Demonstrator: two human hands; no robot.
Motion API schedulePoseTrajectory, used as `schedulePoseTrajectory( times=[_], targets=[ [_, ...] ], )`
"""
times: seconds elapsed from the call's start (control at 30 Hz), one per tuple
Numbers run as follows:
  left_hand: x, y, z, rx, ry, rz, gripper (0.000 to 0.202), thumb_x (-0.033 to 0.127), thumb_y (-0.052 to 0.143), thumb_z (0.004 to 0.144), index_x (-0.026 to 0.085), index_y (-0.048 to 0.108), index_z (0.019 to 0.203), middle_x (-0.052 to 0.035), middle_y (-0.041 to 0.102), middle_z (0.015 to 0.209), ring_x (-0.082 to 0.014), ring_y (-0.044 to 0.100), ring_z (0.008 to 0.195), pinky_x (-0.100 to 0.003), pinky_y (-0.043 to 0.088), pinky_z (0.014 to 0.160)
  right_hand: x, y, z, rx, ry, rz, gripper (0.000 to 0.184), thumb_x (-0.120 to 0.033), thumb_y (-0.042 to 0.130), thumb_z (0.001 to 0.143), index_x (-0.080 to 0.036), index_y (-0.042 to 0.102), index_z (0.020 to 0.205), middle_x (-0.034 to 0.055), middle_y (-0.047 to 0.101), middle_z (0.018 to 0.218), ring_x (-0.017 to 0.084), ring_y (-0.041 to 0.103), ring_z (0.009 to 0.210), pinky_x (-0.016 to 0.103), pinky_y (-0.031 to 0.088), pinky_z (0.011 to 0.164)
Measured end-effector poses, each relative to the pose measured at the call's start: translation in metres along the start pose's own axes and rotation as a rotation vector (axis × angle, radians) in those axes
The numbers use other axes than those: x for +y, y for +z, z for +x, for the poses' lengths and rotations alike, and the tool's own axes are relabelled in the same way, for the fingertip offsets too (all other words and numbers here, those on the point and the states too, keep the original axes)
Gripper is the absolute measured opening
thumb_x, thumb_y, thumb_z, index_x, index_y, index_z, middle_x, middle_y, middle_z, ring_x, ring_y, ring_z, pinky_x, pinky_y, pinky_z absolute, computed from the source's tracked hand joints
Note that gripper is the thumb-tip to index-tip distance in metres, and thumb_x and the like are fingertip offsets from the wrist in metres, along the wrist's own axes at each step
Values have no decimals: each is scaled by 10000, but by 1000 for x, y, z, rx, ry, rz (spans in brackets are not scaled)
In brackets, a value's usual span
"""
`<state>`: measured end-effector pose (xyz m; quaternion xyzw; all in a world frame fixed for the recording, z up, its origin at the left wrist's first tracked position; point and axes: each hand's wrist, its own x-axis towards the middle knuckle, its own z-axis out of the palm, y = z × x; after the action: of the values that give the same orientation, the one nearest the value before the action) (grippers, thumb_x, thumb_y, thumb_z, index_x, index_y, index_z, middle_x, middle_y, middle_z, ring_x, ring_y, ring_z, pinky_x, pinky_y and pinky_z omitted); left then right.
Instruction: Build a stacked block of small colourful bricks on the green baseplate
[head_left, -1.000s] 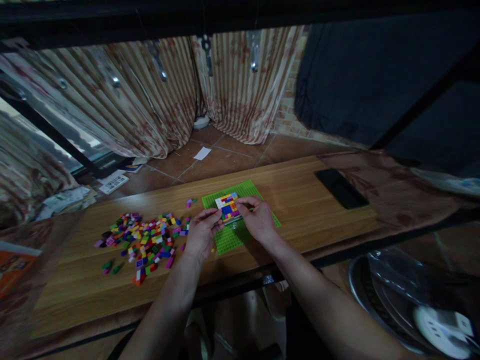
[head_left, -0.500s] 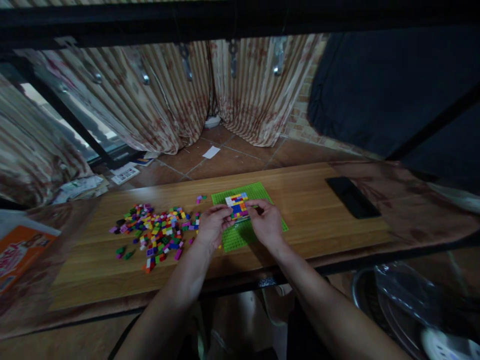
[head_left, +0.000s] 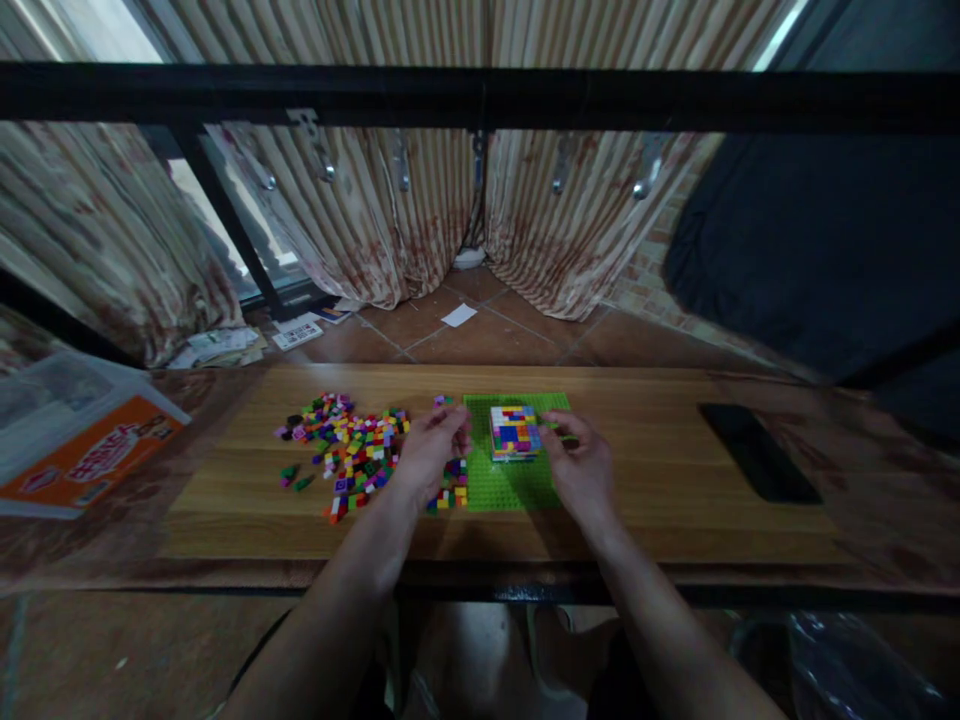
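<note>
A low block built of many coloured toy bricks (head_left: 514, 434) stands on a green studded baseplate (head_left: 517, 490). White, red, yellow, blue and orange pieces show in its top layer. My left hand (head_left: 435, 448) hovers left of it, over the baseplate's left edge, clear of the block. Its fingers are curled together, and whatever they may hold is hidden. On the other side, my right hand (head_left: 583, 462) is at the block's right edge, thumb and forefinger apart with green showing between them. Whether its fingertips touch the block is too small to tell.
Loose coloured bricks (head_left: 360, 447) lie heaped on the wooden board (head_left: 247, 530) to the left, some beside my left hand. A black phone-like slab (head_left: 759, 452) rests at the right. A clear box with an orange label (head_left: 97, 450) stands far left. A dark bar (head_left: 480, 97) crosses above.
My view has shifted, so the baseplate now looks straighter. Both hands have drawn apart from the block they were holding from either side, and it now sits on the baseplate.
</note>
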<state>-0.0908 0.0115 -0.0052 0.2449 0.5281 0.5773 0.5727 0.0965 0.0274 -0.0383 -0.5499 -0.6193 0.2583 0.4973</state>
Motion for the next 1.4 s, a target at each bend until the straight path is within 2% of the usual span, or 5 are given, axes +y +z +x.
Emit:
schedulePoseTrajectory(
  times=[0.13, 0.37, 0.73, 1.03, 1.4],
  targets=[
    [15, -17, -4, 29, 60, -21, 274, 336, 798, 595, 139, 632, 686, 22, 594, 597, -61, 526, 486, -187, 435, 500, -7, 2, 4, -143, -242, -185, 467, -452, 606, 818, -229, 594, 1228, 120, 544, 1313, 288, 486, 1235, 489, 404, 1029],
    [29, -35, -3, 71, 110, -2, 250, 290, 780, 540, 143, 658, 701, 22, 590, 577, -79, 526, 488, -193, 409, 479, -6, 19, 9, -394, -448, -390, 520, -444, 619, 810, -265, 557, 1294, 98, 515, 1342, 305, 430, 1272, 514, 370, 1069],
    [76, -115, -4, 339, 290, -160, 232, 240, 744, 541, 124, 628, 704, 20, 593, 602, -62, 525, 510, -180, 422, 516, 3, -8, -4, -239, -508, -529, 444, -418, 640, 797, -303, 595, 1224, 132, 543, 1291, 354, 476, 1226, 536, 390, 1039],
    [91, -156, -16, 414, 331, -250, 232, 214, 744, 541, 125, 638, 726, 35, 588, 607, -52, 518, 509, -162, 435, 506, -44, 99, -96, -319, -309, -551, 668, -473, 488, 898, -83, 352, 1423, 226, 307, 1504, 337, 251, 1415, 540, 331, 1101],
    [98, -174, -28, 398, 346, -331, 208, 197, 736, 559, 122, 641, 729, 26, 592, 621, -53, 518, 520, -173, 458, 534, -61, 168, -82, -273, -217, -624, 648, -494, 424, 920, -44, 419, 1385, 254, 349, 1471, 355, 271, 1390, 544, 261, 1111]
  ],
)
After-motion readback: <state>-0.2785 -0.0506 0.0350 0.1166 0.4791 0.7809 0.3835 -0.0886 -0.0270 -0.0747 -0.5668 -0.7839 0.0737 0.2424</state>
